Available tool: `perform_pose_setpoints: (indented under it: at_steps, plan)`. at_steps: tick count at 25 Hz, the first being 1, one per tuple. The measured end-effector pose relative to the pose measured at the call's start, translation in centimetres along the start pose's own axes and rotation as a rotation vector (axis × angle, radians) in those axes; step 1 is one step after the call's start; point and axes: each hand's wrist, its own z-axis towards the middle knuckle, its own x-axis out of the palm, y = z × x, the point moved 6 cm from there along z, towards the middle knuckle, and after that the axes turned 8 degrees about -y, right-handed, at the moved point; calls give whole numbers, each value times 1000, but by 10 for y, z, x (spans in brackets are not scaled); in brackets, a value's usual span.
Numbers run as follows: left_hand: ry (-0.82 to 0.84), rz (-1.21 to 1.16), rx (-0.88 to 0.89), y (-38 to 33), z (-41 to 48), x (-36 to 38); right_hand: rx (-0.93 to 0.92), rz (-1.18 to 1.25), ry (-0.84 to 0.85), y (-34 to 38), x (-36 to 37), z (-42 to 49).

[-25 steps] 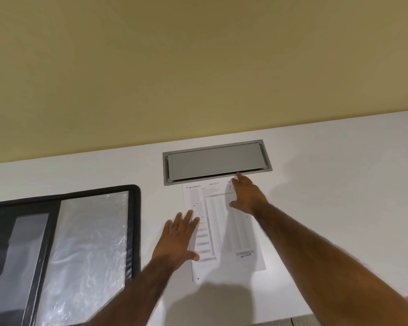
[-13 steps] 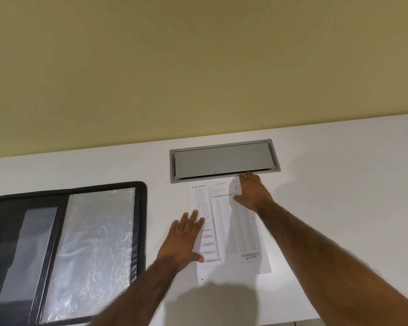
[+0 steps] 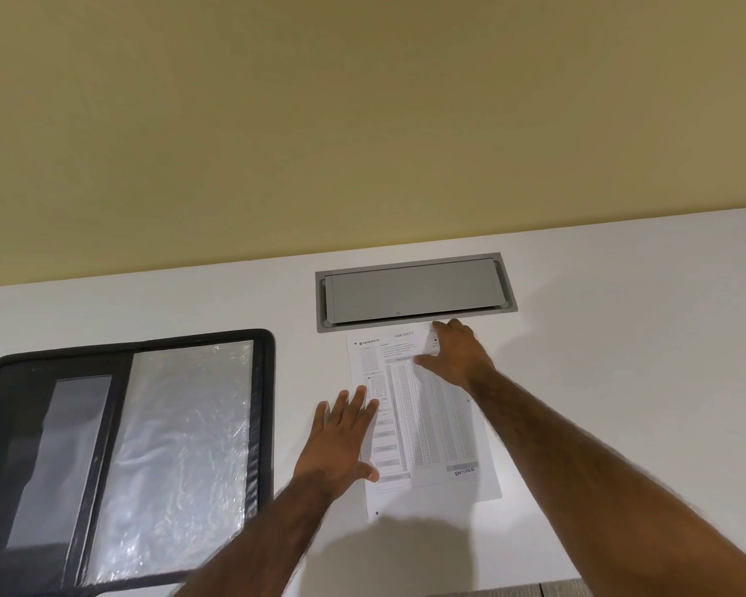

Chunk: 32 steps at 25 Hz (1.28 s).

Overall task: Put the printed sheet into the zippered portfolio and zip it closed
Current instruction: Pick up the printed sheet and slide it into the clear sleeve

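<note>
The printed sheet (image 3: pixel 431 424) lies flat on the white table (image 3: pixel 621 338), covered in small grids of print with an "ENTERED" stamp near its lower right. My left hand (image 3: pixel 341 441) lies flat with straight fingers on the sheet's left edge. My right hand (image 3: pixel 457 355) rests on the sheet's top right corner, fingers spread and fairly straight. The black zippered portfolio (image 3: pixel 121 458) lies open to the left of the sheet, showing clear plastic sleeves inside; its left part runs out of the frame.
A grey recessed cable hatch (image 3: pixel 414 293) sits in the table just beyond the sheet's top edge. A yellow wall rises behind the table. The table's front edge shows at the bottom right.
The view has shifted slightly, so everything sits a little further right. Both hands stay on the sheet; the right hand's fingers have spread somewhat at the top corner.
</note>
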Motion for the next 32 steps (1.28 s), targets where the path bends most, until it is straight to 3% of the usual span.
perform_pose_setpoints:
  at_steps: [6,9,11,16,18,21,23,29,32]
  plan:
    - [-36,-59,-3,1,1,2,449,889,-118,-36,-9,-38]
    - [-27,-63,2,4,0,3,460,832,38,-42,9,-69]
    - [-51,-172,2,4,-2,-5,472,839,46,-47,15,-83]
    - [-283,-1356,-298,3,-6,-64,234,1039,71,-23,-27,-101]
    - [-304,-1579,-342,7,-4,-82,175,1138,34,-18,-51,-106]
    - [-312,-1627,-234,1,-1,-121,162,1216,-31,-13,-81,-111]
    - [-329,-1615,-131,-11,-1,-142,141,1141,-74,-3,-93,-115]
    - [-498,-1585,-94,-24,-13,-175,103,1098,-215,20,-111,-125]
    - [-503,-1571,-75,-27,-21,-178,116,1107,-246,21,-111,-126]
